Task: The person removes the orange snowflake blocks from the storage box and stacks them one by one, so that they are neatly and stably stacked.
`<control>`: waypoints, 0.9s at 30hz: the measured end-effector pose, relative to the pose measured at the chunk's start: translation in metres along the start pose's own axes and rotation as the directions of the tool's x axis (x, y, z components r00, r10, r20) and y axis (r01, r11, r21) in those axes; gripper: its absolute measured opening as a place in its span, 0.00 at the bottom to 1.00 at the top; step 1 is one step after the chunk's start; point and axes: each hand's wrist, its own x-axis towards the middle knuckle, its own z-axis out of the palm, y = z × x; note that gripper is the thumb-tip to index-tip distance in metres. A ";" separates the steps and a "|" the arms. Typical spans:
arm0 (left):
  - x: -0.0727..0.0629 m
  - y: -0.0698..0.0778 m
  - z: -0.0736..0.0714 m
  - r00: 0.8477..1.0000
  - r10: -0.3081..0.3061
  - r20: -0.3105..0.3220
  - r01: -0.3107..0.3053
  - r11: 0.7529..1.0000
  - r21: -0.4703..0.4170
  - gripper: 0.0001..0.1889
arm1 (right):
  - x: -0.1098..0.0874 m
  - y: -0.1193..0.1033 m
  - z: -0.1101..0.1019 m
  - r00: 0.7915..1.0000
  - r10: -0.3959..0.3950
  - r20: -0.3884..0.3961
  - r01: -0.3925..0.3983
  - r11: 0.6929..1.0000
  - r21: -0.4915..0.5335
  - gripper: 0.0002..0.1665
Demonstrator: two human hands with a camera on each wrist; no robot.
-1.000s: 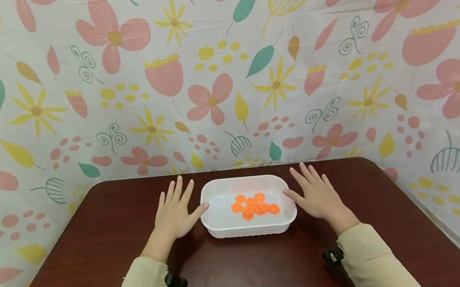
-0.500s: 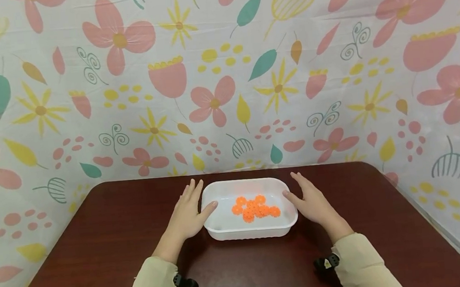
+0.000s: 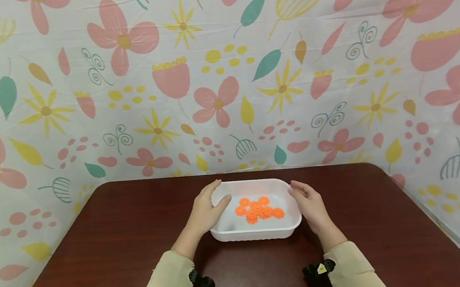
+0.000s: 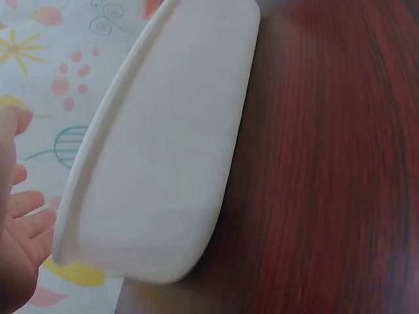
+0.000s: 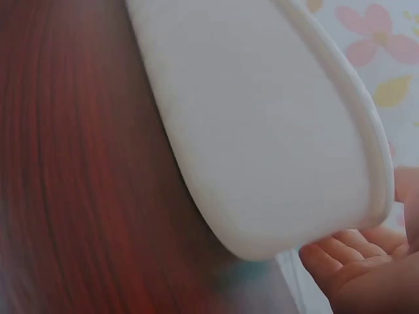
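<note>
A white plastic tub (image 3: pixel 254 235) with rounded corners stands on the table. Several small orange flower-shaped pieces (image 3: pixel 256 209) lie clustered on its floor, right of the middle. At the tub's left end is my left hand (image 3: pixel 205 211), thumb raised over the rim and fingers along the outside. The left wrist view shows a gap between that thumb and the rim (image 4: pixel 98 124). My right hand (image 3: pixel 311 204) holds the opposite end. Its thumb lies at the rim and its curled fingers (image 5: pixel 347 248) reach under the edge against the outer wall.
The dark red-brown wooden table (image 3: pixel 119 244) extends around the tub. Behind it hangs a white cloth (image 3: pixel 221 135) printed with flowers and leaves. A black wrist camera (image 3: pixel 201 282) is strapped at the left sleeve, another black camera (image 3: pixel 317 272) at the right.
Both hands have moved inward to the tub's ends from a spread-fingered pose. The right fingers have curled around the rim; the left thumb has come further over the tub.
</note>
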 end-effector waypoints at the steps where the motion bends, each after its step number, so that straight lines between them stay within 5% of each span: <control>1: 0.001 0.001 0.002 1.000 0.002 -0.006 -0.002 1.000 -0.025 0.29 | 0.000 0.000 0.002 1.000 0.024 0.001 -0.024 0.999 0.047 0.31; 10: 0.021 0.015 0.022 0.990 -0.134 0.051 0.142 0.968 -0.205 0.21 | 0.001 0.002 0.010 0.997 0.074 -0.019 -0.067 0.966 0.250 0.30; 17: 0.029 0.008 0.035 0.960 -0.251 0.124 0.269 0.950 -0.157 0.19 | 0.005 0.003 0.013 0.995 0.091 -0.046 -0.077 0.964 0.253 0.28; 27: 0.029 -0.006 0.042 0.904 -0.326 0.277 0.358 0.931 -0.072 0.18 | 0.007 0.012 0.012 0.997 0.080 -0.012 -0.076 0.978 0.192 0.26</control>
